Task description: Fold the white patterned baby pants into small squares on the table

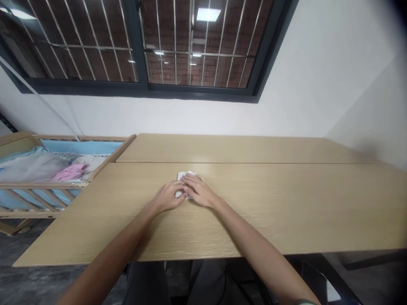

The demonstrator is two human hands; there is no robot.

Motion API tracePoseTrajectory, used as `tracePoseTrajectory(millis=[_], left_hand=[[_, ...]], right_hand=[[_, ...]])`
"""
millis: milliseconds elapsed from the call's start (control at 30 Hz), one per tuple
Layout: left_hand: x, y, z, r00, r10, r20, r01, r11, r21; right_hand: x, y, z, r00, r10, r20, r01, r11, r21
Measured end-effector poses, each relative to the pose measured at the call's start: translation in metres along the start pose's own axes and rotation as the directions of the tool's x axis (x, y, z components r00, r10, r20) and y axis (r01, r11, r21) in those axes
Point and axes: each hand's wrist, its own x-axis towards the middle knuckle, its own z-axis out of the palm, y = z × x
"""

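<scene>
A small white flat piece (182,174), perhaps folded cloth or paper, lies on the wooden table (270,203); its exact kind is hidden under my fingers. My left hand (169,195) grips its left side, thumb and forefinger curved around a visible white patch. From the right, my right hand (199,191) holds the same piece, its fingers laid across the top and its thumb close to the left thumb. The hands touch or nearly touch, and both rest low over the tabletop.
To the left stands a wooden crib (47,185) with blue lining, a pink cloth (70,171) and pale bedding. A seam crosses the table near the back. Behind it are a white wall (197,118) and a barred window (200,46). My legs (148,281) are beneath the front edge.
</scene>
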Motion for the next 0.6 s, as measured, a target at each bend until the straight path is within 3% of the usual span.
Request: tracePoseTrajectory(millis=[200,600], left_hand=[[-0.001,-0.002,0.004,0.996,-0.041,0.083,0.04,0.999,0.015],[0.0,-0.003,0.006,0.992,-0.109,0.069,0.105,0.993,0.05]], right_hand=[[0.0,0.013,0.009,0.998,0.053,0.037,-0.052,0.998,-0.024],[0.0,0.02,0.008,0.994,0.103,-0.023,-0.105,0.987,-0.12]])
